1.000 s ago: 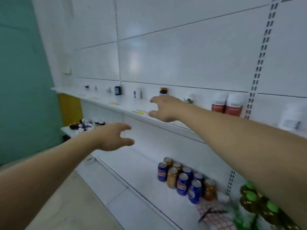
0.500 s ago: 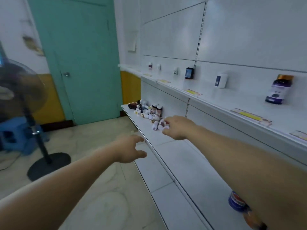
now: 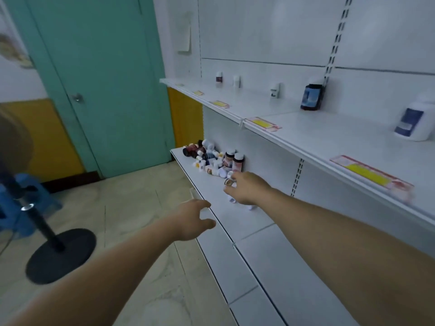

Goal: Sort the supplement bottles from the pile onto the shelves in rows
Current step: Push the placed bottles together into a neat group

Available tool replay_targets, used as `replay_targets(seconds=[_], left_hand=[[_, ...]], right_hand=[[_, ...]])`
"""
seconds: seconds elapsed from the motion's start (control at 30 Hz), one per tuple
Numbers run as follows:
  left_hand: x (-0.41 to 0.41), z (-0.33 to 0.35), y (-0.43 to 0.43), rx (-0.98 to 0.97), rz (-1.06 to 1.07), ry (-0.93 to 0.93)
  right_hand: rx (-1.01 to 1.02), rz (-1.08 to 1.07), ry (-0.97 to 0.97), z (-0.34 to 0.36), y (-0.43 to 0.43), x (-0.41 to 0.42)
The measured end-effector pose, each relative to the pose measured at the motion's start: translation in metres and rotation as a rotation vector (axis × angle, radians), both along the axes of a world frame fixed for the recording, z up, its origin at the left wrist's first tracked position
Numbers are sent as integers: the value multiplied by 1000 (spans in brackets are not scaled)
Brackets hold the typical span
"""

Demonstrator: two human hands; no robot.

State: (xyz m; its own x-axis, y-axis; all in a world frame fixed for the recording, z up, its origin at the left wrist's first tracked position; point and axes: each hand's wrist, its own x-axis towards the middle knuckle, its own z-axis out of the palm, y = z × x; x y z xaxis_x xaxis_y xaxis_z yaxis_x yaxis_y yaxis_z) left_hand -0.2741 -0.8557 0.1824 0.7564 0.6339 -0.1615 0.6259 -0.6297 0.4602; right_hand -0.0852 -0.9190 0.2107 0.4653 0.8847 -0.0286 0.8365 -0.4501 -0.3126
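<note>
A pile of small supplement bottles (image 3: 208, 157) lies at the far end of the lower white shelf (image 3: 235, 222); two brown bottles with white caps (image 3: 234, 160) stand upright at its near side. My right hand (image 3: 247, 189) reaches over the pile's near end, finger and thumb curled round a small bottle (image 3: 228, 182). More small white bottles (image 3: 231, 200) lie under the palm. My left hand (image 3: 194, 220) hovers open above the shelf's front edge, holding nothing. On the upper shelf (image 3: 306, 135) stand single spaced bottles, among them a dark one (image 3: 311, 98) and a large white one (image 3: 414, 123).
Yellow and red price labels (image 3: 367, 175) run along the upper shelf's front edge. A teal door (image 3: 101, 90) closes off the aisle's end. A fan's black stand and round base (image 3: 61, 254) and a blue stool (image 3: 23, 208) stand on the tiled floor at the left.
My view swung left from the drink cans to the pile. My right hand came down from the upper shelf to the pile's near end. My left hand stayed open, low by the shelf edge.
</note>
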Motion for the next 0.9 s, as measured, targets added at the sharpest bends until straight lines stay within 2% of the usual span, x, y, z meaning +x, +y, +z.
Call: replay_targets(seconds=[0.27,0.47,0.6,0.7,0.9], left_hand=[[24,-39,200,-79,-27,-4],[44,-36,357,-66,-76,68],[75,-40,439,-72,-102,89],[106,-54,502,-80,-133,102],[156,-87,627,-162,-121,136]], right_hand=[[-52,-22,-13,-31,189,37],[-85,-108,34,-29,319,62],[-34,-140,136,-38,393,87],[-71,-169,118,-55,456,114],[-63,-193,226,-102,582,164]])
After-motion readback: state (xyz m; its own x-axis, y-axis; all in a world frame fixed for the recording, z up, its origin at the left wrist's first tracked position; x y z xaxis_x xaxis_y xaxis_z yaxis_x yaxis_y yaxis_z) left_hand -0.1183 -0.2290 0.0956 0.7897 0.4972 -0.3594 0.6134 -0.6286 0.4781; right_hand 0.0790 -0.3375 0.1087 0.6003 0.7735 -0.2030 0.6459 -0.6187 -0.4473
